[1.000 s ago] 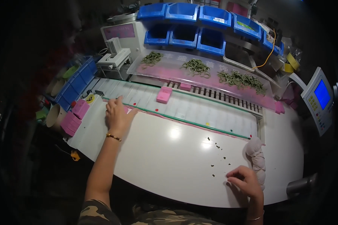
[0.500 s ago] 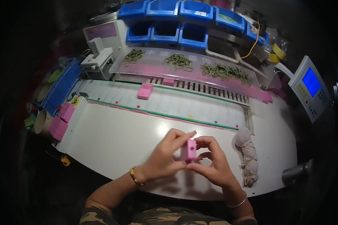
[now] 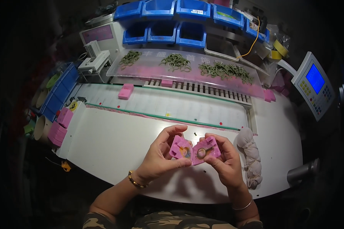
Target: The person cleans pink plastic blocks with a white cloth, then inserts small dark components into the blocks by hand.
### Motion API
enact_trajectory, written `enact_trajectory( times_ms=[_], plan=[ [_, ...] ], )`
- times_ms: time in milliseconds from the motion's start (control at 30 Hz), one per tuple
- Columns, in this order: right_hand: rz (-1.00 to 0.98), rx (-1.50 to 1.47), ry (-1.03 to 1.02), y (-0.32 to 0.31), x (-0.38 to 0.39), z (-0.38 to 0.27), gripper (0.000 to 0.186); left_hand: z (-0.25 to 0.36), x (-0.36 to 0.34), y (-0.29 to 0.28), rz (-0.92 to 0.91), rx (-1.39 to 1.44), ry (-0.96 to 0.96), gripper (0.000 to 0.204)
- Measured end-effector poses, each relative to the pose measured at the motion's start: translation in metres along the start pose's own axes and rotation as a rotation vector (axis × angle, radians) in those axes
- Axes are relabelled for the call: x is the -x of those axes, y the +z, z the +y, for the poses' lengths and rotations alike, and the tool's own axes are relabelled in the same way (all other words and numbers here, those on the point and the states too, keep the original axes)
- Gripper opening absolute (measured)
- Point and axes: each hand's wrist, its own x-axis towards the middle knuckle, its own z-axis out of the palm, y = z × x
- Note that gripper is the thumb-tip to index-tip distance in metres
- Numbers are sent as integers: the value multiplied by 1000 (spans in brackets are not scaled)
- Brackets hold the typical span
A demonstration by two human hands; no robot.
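A pink block-shaped mold is parted into two halves above the white table. My left hand (image 3: pixel 153 158) grips the left mold half (image 3: pixel 176 147), fingers behind and thumb along its lower edge. The right mold half (image 3: pixel 215 148) is in my right hand (image 3: pixel 230 164), its hollowed face turned up. In that face lies a greenish ring-shaped piece (image 3: pixel 201 153) with a short stem, my right thumb beside it. The left half's cavity looks stained yellowish and bluish. The inner corners of the halves touch or nearly touch. Small dark crumbs (image 3: pixel 195 134) lie on the table around them.
Beyond the table runs a white conveyor belt (image 3: pixel 149 105) carrying a pink block (image 3: pixel 125 91). Behind it, a clear shelf (image 3: pixel 153 72) bears piles of green ring pieces (image 3: pixel 176 62). A tied cloth roll (image 3: pixel 251 160) and a keypad display (image 3: pixel 315 84) stand right; stacked pink blocks (image 3: pixel 57 133) left.
The pink mold, held together before, is now parted into two halves, one per hand, showing the ring piece. Crumbs have appeared on the table. The conveyor's pink block has moved left.
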Motion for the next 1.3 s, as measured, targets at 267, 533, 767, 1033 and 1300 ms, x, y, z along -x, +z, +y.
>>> enact_trajectory(
  times_ms=[267, 533, 767, 1033, 1300],
  plan=[
    [75, 56, -53, 1, -8, 6, 33, -15, 5, 27, 11, -697, 501, 55],
    [-145, 401, -173, -2, -7, -1, 34, -24, 2, 28, -13, 385, -205, 55],
    [-99, 856, -371, 17, -2, -5, 82, -13, -11, 24, 237, 385, -316, 35],
    [76, 1126, -580, 22, -2, -7, 28, -15, -9, 16, 178, 37, -107, 25],
    [23, 1059, -627, 25, -3, -10, 20, -12, -12, 23, 268, 95, -9, 13]
  ],
)
